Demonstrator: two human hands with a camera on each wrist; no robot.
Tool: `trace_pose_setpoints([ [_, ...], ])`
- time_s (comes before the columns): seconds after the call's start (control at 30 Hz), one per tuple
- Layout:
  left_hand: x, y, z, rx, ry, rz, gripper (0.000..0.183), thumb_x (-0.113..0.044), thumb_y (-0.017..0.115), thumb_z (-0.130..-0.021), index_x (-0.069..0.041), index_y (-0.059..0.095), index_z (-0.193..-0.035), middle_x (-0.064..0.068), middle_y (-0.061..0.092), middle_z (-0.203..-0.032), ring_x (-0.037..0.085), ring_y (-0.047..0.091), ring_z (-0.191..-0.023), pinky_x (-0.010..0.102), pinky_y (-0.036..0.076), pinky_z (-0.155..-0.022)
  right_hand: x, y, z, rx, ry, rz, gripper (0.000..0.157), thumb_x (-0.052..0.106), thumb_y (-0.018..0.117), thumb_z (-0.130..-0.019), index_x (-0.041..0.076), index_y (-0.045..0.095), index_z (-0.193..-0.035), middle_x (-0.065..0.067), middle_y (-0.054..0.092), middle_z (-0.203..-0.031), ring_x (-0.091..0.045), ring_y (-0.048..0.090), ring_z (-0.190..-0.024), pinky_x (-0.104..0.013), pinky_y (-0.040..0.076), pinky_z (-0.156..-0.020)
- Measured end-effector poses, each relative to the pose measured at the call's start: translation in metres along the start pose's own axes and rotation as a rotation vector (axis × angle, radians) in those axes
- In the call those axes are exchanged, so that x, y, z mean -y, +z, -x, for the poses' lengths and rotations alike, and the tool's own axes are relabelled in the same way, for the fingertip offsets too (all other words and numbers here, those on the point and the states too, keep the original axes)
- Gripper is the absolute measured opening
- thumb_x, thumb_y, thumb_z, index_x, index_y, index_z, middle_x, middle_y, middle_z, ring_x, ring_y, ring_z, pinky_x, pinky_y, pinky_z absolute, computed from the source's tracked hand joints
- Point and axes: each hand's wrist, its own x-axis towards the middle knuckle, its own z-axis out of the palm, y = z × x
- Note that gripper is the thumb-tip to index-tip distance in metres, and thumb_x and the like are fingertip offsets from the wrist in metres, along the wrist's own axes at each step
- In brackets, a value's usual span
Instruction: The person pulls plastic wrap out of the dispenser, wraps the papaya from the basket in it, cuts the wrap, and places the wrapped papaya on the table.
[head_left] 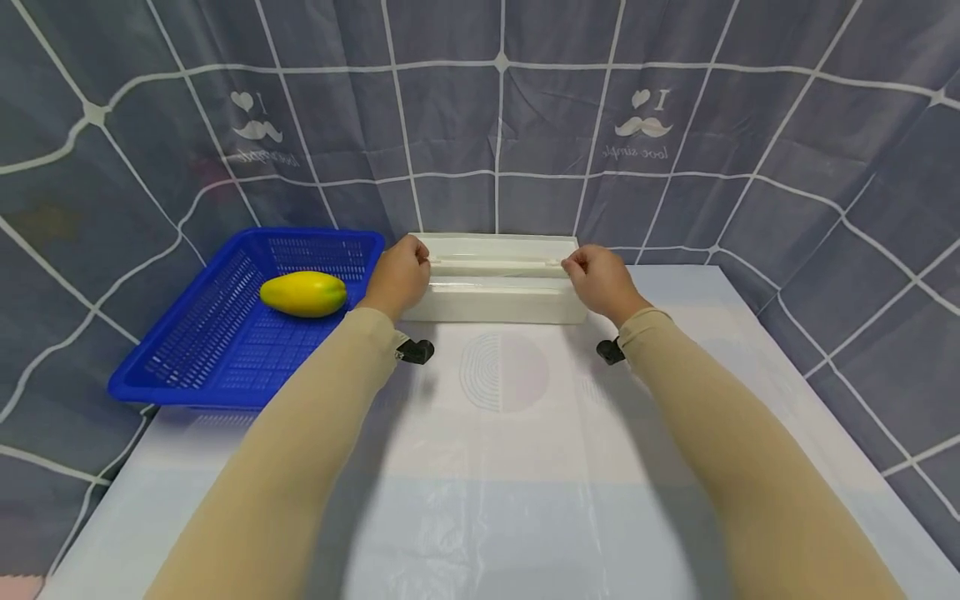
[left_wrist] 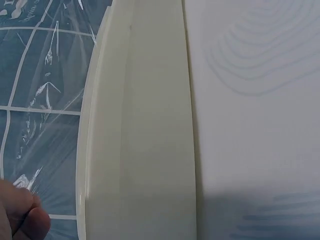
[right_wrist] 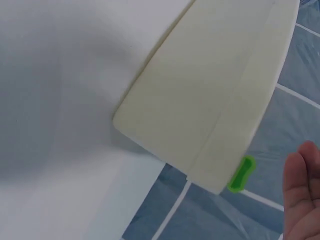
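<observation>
The cling-film dispenser point(head_left: 497, 279) sits at the table's point(head_left: 750, 392) far edge against the backdrop; the left hand point(head_left: 397, 275) pinches the film point(left_wrist: 45, 150) at its left end, while the right hand point(head_left: 600, 279) holds at its right end, grip detail not discernible. Uneven pull between hands would likely skew or wrinkle the film, and the light dispenser could slide or lift

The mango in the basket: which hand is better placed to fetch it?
Probably the left hand: it rests at the white box's left end, beside the blue basket holding the mango. The right hand is at the far end.
</observation>
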Motion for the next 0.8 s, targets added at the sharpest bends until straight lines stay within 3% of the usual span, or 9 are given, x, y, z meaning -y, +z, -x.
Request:
trace_pose_setpoints([
  [0.13, -0.001, -0.001, 0.001, -0.022, -0.007, -0.007, 0.017, -0.018, 0.051, -0.111, -0.008, 0.057, -0.123, 0.013, 0.068, -0.119, 0.034, 0.061, -0.103, 0.049, 0.052, -0.097, 0.002, -0.003, 0.002, 0.026, -0.025, 0.069, 0.02, 0.014, 0.063, -0.104, -0.003, 0.07, -0.113, -0.02, 0.07, -0.108, -0.033, 0.064, -0.1, -0.046, 0.053, -0.091],
  [0.27, -0.002, -0.003, 0.004, -0.034, -0.005, -0.033, 0.017, -0.02, 0.053, -0.11, -0.01, 0.062, -0.12, 0.011, 0.07, -0.117, 0.033, 0.061, -0.102, 0.049, 0.053, -0.096, 0.002, -0.004, 0.003, 0.018, -0.043, 0.142, 0.018, 0.011, 0.059, -0.107, -0.002, 0.07, -0.111, -0.02, 0.069, -0.11, -0.034, 0.063, -0.101, -0.047, 0.053, -0.091],
  [0.5, -0.002, -0.003, 0.01, -0.041, 0.009, -0.06, 0.018, -0.022, 0.053, -0.111, -0.011, 0.067, -0.117, 0.01, 0.072, -0.115, 0.033, 0.062, -0.102, 0.05, 0.051, -0.096, -0.002, -0.007, 0.007, -0.037, -0.044, 0.156, 0.019, 0.014, 0.06, -0.107, -0.002, 0.069, -0.112, -0.02, 0.069, -0.11, -0.035, 0.063, -0.101, -0.049, 0.053, -0.092],
  [0.8, -0.003, -0.016, 0.012, -0.092, 0.04, -0.069, 0.02, -0.02, 0.055, -0.11, -0.011, 0.07, -0.119, 0.01, 0.075, -0.116, 0.033, 0.065, -0.103, 0.05, 0.052, -0.096, 0.004, -0.016, 0.011, -0.076, -0.063, 0.169, 0.022, 0.019, 0.061, -0.107, 0.0, 0.072, -0.114, -0.018, 0.069, -0.105, -0.033, 0.062, -0.097, -0.047, 0.052, -0.087],
])
